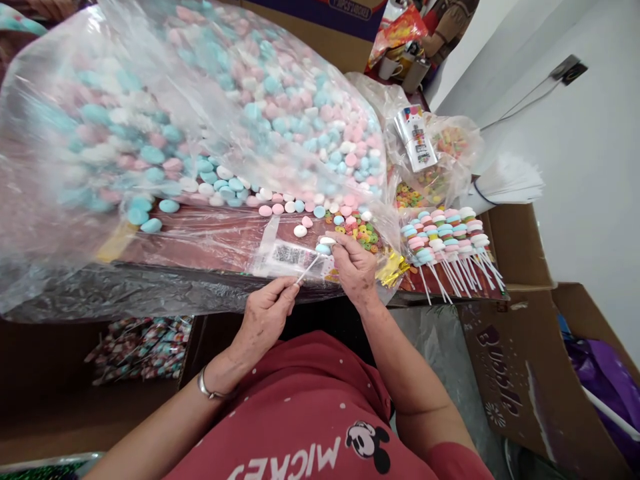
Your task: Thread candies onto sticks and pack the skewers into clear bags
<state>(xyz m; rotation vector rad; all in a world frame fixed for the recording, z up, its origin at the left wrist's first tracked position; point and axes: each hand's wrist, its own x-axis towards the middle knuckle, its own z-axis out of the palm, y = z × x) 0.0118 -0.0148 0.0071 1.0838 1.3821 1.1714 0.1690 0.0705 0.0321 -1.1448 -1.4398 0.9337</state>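
Observation:
My left hand (267, 313) pinches the lower end of a thin white lollipop stick (307, 268), which slants up to the right. A blue candy (323, 249) sits at the stick's upper end. Just above it, my right hand (354, 267) holds a white candy (327, 241) between thumb and fingers. Whether the stick passes through the white candy is hidden. Beyond my hands lie loose pink and white candies (300, 231) and a pile of small green, yellow and red gummy rings (360, 232). A printed clear wrapper (293, 257) lies flat under the stick.
A large clear bag (225, 100) of pastel candies covers the table. Finished candy sticks (445, 237) are lined up at right, near gold ties (393, 268) and a bundle of white sticks (510, 180). Cardboard boxes (520, 373) stand below; one at left contains wrapped candy sticks (143, 350).

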